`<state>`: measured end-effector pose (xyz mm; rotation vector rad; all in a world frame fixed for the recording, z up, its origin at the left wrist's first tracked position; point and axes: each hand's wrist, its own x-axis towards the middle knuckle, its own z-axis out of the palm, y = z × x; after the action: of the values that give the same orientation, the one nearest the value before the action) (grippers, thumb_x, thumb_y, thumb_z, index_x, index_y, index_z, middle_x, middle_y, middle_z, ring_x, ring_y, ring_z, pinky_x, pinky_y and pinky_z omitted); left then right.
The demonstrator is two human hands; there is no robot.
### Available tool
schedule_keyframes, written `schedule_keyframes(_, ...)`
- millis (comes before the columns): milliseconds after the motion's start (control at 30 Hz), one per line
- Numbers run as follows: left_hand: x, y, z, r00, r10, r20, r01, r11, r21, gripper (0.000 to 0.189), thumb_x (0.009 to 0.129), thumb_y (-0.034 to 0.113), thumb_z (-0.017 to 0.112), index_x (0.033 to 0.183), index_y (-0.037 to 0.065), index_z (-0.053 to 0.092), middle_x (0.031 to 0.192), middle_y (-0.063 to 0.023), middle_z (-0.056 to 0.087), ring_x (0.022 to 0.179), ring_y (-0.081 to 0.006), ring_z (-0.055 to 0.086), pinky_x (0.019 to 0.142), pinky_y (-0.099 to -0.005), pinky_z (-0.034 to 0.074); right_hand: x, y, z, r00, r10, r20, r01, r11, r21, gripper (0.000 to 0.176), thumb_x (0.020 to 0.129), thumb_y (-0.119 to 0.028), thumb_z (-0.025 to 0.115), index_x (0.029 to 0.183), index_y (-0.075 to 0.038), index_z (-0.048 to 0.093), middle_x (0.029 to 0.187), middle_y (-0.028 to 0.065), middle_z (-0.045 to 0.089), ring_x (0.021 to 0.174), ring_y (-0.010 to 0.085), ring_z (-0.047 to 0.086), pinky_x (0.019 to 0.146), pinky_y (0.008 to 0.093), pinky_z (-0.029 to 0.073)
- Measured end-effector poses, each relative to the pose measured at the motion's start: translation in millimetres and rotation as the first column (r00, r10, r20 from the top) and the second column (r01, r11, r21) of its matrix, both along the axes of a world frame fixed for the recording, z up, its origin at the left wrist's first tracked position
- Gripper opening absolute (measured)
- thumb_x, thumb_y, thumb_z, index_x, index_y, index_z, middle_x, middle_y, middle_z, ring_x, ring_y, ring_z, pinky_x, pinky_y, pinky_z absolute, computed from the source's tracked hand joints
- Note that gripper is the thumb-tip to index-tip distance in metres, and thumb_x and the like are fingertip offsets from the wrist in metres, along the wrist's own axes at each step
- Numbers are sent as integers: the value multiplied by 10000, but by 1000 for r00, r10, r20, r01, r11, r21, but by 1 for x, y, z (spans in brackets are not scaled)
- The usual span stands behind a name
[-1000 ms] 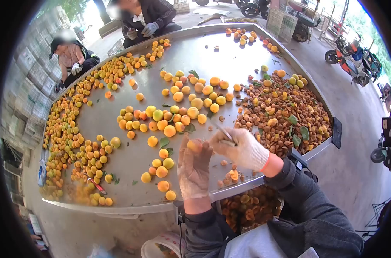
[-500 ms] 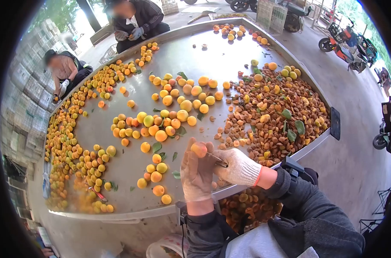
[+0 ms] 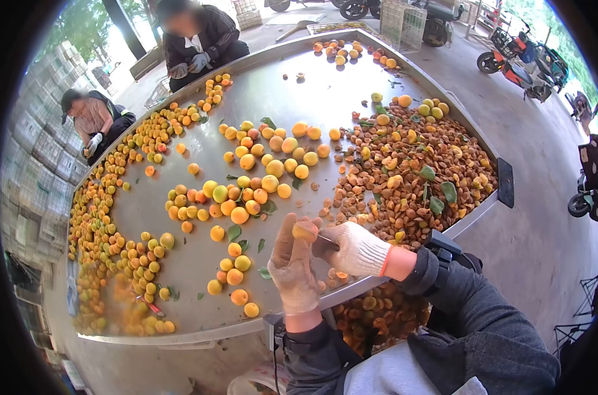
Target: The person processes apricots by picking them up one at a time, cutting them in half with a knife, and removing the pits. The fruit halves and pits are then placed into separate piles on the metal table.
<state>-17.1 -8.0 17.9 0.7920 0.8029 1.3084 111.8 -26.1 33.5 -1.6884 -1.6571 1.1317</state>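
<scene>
My left hand (image 3: pixel 295 273), in a stained white work glove, pinches an apricot (image 3: pixel 305 230) near its fingertips, above the table's near edge. In my right hand (image 3: pixel 357 249), also gloved, is a small knife; its thin blade (image 3: pixel 326 238) reaches to the apricot's right side. The knife's handle is mostly hidden in the glove. Beyond my hands, loose whole apricots (image 3: pixel 239 215) lie grouped on the metal table (image 3: pixel 200 263). To the right spreads a wide heap of brown apricot pits (image 3: pixel 411 178) with leaves in it.
Many more apricots (image 3: pixel 108 224) line the table's left side, where a red-handled tool (image 3: pixel 153 307) lies. Below the near edge is a container of apricot halves (image 3: pixel 374 316). Two people (image 3: pixel 197 39) sit along the far left edge. A motorbike (image 3: pixel 526 66) stands right.
The view has shifted slightly, so the table's contents sit further left. My right hand has come a little closer to the apricot, and less of the blade shows. Both hands keep their holds.
</scene>
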Motion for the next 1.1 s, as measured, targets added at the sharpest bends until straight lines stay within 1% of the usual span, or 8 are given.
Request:
schedule_keyframes(133, -5, 0, -3, 932, -149, 329, 136, 989, 65, 445, 887, 80, 646, 1284, -59, 501, 1052, -143, 654, 1021, -244, 633, 939, -335, 478, -1, -8, 0, 998, -3, 68, -11, 977, 214, 240, 831, -163, 616, 1048, -66, 650, 830, 200, 651, 750, 374, 644, 643, 388, 507)
schedule_keyframes(500, 2, -9, -4, 980, -129, -151, 134, 991, 24, 455, 859, -35, 645, 1284, -81, 490, 1065, -137, 647, 988, -166, 606, 904, -266, 476, 7, -6, -10, 998, 41, -45, -44, 998, -50, 189, 813, -135, 602, 968, -45, 662, 804, 181, 666, 730, 346, 649, 655, 405, 502)
schedule_keyframes(533, 2, -10, -3, 980, -132, -150, 136, 990, 21, 455, 859, -35, 645, 1284, -81, 490, 1065, -137, 647, 988, -166, 606, 904, -266, 476, 8, -3, -13, 998, 65, -22, -68, 985, -158, 523, 756, -59, 567, 1277, -76, 543, 909, 229, 643, 765, 300, 657, 692, 365, 510)
schedule_keyframes(567, 4, -9, -2, 982, -127, -137, 128, 992, 4, 457, 851, -39, 653, 1278, -77, 496, 1072, -133, 644, 984, -164, 603, 901, -269, 479, 6, -3, -14, 998, 65, -22, -68, 985, -160, 523, 756, -59, 567, 1277, -76, 543, 909, 229, 643, 765, 300, 657, 692, 365, 510)
schedule_keyframes(667, 4, -7, 0, 980, -137, -143, 134, 990, -34, 458, 839, -50, 662, 1268, -75, 504, 1075, -129, 641, 988, -172, 605, 894, -277, 487, 2, -4, -16, 934, 92, 345, -109, 994, 29, 530, 760, -44, 569, 1289, -52, 527, 899, 181, 660, 744, 217, 645, 681, 338, 505)
schedule_keyframes(733, 0, -7, -1, 974, -153, -166, 143, 987, -67, 457, 835, -56, 662, 1264, -76, 506, 1072, -128, 642, 995, -182, 610, 891, -282, 491, 3, -7, -18, 956, 63, -286, -76, 996, -36, 176, 815, -150, 598, 908, -23, 676, 830, 180, 658, 746, 242, 650, 645, 361, 501)
schedule_keyframes(833, -4, -7, 1, 969, -235, -80, 230, 971, -72, 440, 826, -72, 659, 1244, -78, 520, 1046, -129, 651, 1010, -207, 620, 894, -296, 497, 11, -8, -10, 876, 3, -482, -216, 896, -387, 185, 805, -126, 591, 932, -35, 690, 890, 152, 666, 784, 207, 634, 686, 346, 501)
schedule_keyframes(1100, -1, 0, -2, 973, -202, -116, 210, 975, 66, 426, 811, -92, 659, 1222, -50, 554, 1004, -83, 652, 897, -156, 630, 822, -265, 517, 48, -31, -12, 954, 83, -289, -63, 995, 76, 107, 798, -69, 644, 890, -31, 685, 760, 29, 647, 660, 106, 599, 607, 281, 497)
